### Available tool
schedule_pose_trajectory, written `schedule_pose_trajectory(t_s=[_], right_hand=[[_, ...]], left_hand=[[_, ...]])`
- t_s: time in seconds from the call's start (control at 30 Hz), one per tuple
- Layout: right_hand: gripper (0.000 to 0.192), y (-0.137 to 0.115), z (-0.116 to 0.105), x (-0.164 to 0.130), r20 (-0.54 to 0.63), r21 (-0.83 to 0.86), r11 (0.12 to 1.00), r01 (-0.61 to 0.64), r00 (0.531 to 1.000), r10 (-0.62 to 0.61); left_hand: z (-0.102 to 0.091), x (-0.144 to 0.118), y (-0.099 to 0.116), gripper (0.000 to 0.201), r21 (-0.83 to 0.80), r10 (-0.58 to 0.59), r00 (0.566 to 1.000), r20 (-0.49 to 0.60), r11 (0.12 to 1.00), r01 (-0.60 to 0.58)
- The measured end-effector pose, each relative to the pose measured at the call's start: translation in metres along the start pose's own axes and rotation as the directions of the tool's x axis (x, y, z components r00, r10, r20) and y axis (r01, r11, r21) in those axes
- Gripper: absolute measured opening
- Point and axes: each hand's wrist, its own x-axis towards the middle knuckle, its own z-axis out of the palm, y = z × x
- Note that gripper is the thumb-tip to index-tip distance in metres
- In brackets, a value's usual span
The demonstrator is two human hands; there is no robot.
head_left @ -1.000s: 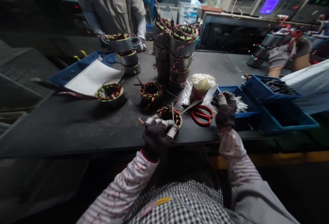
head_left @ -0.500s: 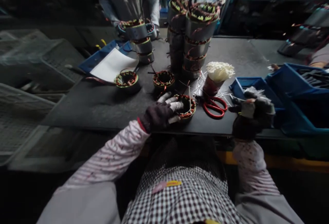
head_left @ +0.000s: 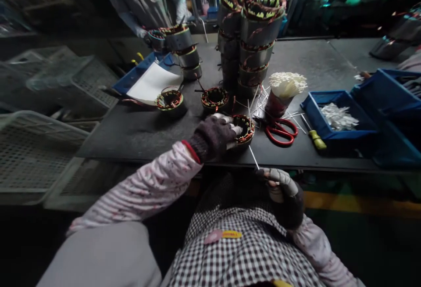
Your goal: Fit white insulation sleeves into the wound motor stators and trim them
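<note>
While the left hand (head_left: 215, 135) is laid on the small wound stator (head_left: 244, 129) near the front edge of the dark surface (head_left: 131, 133), its fingers are curled over the rim of this part. A thin white strip (head_left: 253, 158) is pinched between the closed fingers of the right hand (head_left: 283, 190), which is held below the surface edge (close to the checked shirt). Red scissors (head_left: 279, 131) are seen just beside the stator, and a blue tray (head_left: 342, 135) with white pieces is placed further right.
</note>
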Motion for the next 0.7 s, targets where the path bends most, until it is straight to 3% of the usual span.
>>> schedule_pose_trajectory(t_s=[0.1,0.2,0.37,0.47,0.57,0.7], right_hand=[[0.050,-0.008,0.011,0.002,0.026,-0.008,0.994,0.109,0.994,-0.109],[0.052,-0.013,0.018,0.001,-0.002,-0.027,0.991,0.130,0.992,-0.130],[0.054,-0.015,0.017,0.005,0.037,-0.074,0.985,0.154,0.988,-0.152],[0.056,-0.015,0.016,0.012,0.072,-0.119,0.974,0.192,0.980,-0.184],[0.057,-0.013,0.020,0.014,0.100,-0.130,0.977,0.166,0.983,-0.154],[0.049,-0.007,0.028,0.008,0.140,-0.074,0.997,0.037,0.990,-0.026]], left_hand=[[-0.020,0.019,-0.013,0.057,0.094,0.077,0.981,0.176,0.991,-0.095],[-0.019,0.028,-0.012,0.058,0.112,0.058,0.971,0.230,0.990,-0.086],[0.008,0.017,-0.011,0.048,-0.022,-0.006,0.999,0.047,1.000,0.007],[0.018,0.008,-0.013,0.043,-0.092,-0.012,0.998,-0.069,0.996,0.005],[0.016,0.004,-0.013,0.028,-0.121,0.000,0.995,-0.096,0.993,-0.012],[0.009,0.006,-0.015,0.023,-0.170,-0.039,0.994,-0.098,0.985,0.022]])
